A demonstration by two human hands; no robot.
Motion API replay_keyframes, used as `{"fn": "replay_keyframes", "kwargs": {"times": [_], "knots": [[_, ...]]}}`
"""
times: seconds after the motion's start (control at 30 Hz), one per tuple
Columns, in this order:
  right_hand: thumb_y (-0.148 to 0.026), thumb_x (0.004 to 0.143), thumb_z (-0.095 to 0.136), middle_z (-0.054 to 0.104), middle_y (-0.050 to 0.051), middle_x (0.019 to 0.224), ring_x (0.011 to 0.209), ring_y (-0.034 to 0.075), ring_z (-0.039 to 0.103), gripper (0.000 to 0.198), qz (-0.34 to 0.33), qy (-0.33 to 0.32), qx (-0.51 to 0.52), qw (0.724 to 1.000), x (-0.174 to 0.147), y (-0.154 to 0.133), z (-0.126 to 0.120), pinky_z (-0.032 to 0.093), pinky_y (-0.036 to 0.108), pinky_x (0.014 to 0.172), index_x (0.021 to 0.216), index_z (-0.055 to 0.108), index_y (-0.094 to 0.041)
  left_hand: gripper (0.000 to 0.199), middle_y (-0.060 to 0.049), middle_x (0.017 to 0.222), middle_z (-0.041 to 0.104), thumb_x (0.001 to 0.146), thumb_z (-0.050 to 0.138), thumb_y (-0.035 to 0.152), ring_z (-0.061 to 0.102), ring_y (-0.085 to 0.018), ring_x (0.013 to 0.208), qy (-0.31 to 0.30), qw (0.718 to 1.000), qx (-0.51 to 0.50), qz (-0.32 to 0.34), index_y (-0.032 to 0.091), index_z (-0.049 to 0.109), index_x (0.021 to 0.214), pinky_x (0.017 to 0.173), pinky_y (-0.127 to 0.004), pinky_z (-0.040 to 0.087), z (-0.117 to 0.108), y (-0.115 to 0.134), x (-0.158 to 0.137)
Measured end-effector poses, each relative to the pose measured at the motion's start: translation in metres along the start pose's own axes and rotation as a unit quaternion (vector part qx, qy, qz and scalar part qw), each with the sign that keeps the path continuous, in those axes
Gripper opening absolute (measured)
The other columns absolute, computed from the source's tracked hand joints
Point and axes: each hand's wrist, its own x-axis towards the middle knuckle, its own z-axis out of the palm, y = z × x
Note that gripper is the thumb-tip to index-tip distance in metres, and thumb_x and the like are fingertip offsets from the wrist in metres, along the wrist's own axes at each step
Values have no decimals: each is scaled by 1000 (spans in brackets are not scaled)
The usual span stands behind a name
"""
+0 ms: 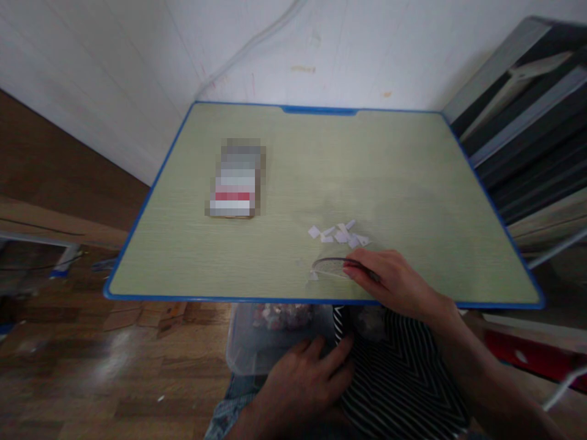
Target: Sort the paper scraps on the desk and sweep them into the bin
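My right hand point(385, 278) is closed in a pinch over the front part of the table. Between thumb and fingers it grips a thin see-through piece with a curved dark edge point(329, 266); I cannot make out its kind. The piece's left tip is beside a tiny white scrap point(314, 275). Just beyond it lies a loose group of small white paper-like pieces point(342, 235). My left hand point(312, 376) is below the table edge, fingers apart and holding nothing visible, near a clear plastic box point(236, 342) with several small wrapped-looking things inside.
The pale green table point(389, 165) has a blue rim. On its left lies a blurred-out flat item point(235, 183) with a red band. A white wall point(343, 49) stands behind it. Dark leaning panels point(532, 104) flank the right. Black striped fabric point(398, 366) covers my lap.
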Motion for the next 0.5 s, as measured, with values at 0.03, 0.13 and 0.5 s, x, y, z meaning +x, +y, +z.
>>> {"fn": "replay_keyframes", "kwargs": {"times": [0.03,0.13,0.5], "knots": [[-29,93,36,61,1,62,53,11,53,26,-3,3,-2,1000,0,0,0,36,23,52,78,55,-18,48,-10,136,39,86,48,52,52,-25,97,1,1000,0,-1,16,48,118,72,-39,52,0,0,0],[-30,93,35,62,2,63,54,12,54,27,-11,17,-8,1000,-2,1,-1,37,24,53,79,55,-18,48,-10,136,39,85,49,53,53,-25,95,3,1000,-5,-1,16,49,117,71,-39,52,-1,0,0],[-31,94,36,64,2,65,58,13,59,28,-27,18,-26,999,-6,1,-1,40,24,56,81,56,-17,53,-9,137,39,78,60,52,53,-27,95,29,1000,-7,-1,16,48,116,70,-40,53,-1,-1,1]]}}
